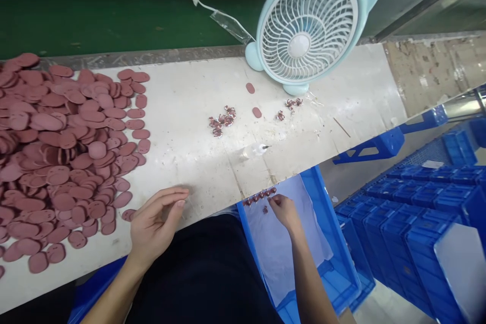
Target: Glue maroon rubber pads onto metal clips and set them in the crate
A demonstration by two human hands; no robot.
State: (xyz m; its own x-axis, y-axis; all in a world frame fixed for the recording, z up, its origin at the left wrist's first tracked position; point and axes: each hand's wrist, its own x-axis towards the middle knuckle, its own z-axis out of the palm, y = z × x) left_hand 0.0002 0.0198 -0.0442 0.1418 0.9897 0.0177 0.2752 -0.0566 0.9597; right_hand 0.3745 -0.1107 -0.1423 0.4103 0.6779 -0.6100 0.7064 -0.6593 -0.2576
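Observation:
My left hand (154, 225) hovers at the table's front edge, beside a big pile of flat pinkish-red oval pieces (72, 142). Its fingers are loosely curved, thumb apart from them, with nothing visible between. Lower right, my right hand (285, 211) is over a blue crate (322, 197) lined with a white sheet (273, 253). Its fingertips are pinched together; what they hold, if anything, is too small to make out. Close to them, a row of small shiny reddish-brown parts (260, 196) lies along the sheet's far edge, and one separate part (265, 209) lies just below.
A light-blue fan (299, 45) stands at the table's back. Small clusters of shiny parts (223, 120) and two loose ovals (257, 112) lie on the white table (182, 126). A small clear bottle with a dark thin tip (253, 151) lies nearby. Blue crates (406, 233) are stacked at right.

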